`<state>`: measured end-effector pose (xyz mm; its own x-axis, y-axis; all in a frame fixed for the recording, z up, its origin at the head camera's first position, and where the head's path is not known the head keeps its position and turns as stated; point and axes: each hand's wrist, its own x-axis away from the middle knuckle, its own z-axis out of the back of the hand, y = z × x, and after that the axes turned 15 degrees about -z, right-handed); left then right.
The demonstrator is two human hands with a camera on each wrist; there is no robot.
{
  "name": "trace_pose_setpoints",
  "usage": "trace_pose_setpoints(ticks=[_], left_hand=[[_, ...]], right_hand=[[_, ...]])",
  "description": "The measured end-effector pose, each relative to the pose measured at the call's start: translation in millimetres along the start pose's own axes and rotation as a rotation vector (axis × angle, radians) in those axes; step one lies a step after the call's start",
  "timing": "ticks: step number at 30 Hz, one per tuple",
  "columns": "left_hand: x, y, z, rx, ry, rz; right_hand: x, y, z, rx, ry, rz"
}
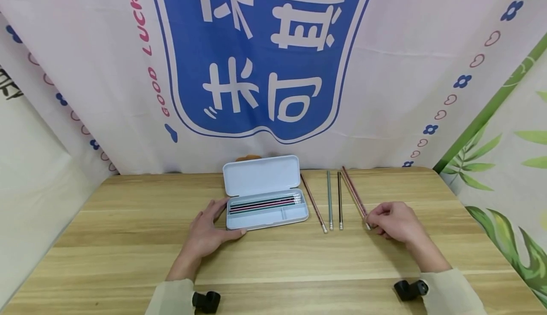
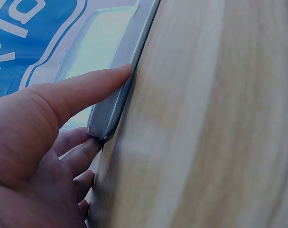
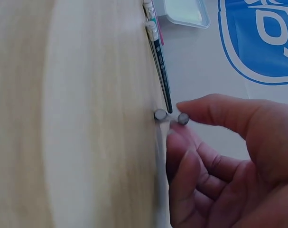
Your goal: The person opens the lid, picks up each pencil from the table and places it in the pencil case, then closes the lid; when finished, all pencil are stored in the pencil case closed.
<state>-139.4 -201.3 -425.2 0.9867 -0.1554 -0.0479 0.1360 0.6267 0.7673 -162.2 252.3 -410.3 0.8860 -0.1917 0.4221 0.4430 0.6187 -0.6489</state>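
Note:
A light blue pencil case (image 1: 256, 221) lies open on the table, with several pencils (image 1: 262, 204) side by side in its back compartment. My left hand (image 1: 206, 233) holds the case's left end, its thumb (image 2: 94, 88) along the front edge and its fingers round the left side. My right hand (image 1: 395, 221) pinches a reddish pencil (image 1: 353, 189) near its eraser end. In the right wrist view, that pencil's end (image 3: 183, 118) sits at the thumb tip, and a second pencil's end (image 3: 160, 114) lies close beside it on the table.
Between the case and my right hand lie a dark red pencil (image 1: 314, 204), a teal pencil (image 1: 329, 199) and a black pencil (image 1: 340, 199), erasers toward me. The case's raised lid (image 1: 261, 175) stands near the printed cloth (image 1: 265, 68) behind the wooden table (image 1: 278, 267).

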Motion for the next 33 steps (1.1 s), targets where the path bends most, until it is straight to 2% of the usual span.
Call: trace_pose_setpoints(ticks=[16, 26, 33], left_hand=[[0.0, -1.1, 0.1, -0.005, -0.002, -0.004], [0.6, -0.8, 0.2, -0.006, -0.001, 0.001], [0.7, -0.6, 0.0, -0.006, 0.005, 0.000]], right_hand=[[20.2, -17.0, 11.2, -0.016, 0.002, 0.050], [23.4, -23.2, 1.3, -0.043, 0.031, 0.093], [23.2, -35.5, -9.3, -0.081, 0.002, 0.135]])
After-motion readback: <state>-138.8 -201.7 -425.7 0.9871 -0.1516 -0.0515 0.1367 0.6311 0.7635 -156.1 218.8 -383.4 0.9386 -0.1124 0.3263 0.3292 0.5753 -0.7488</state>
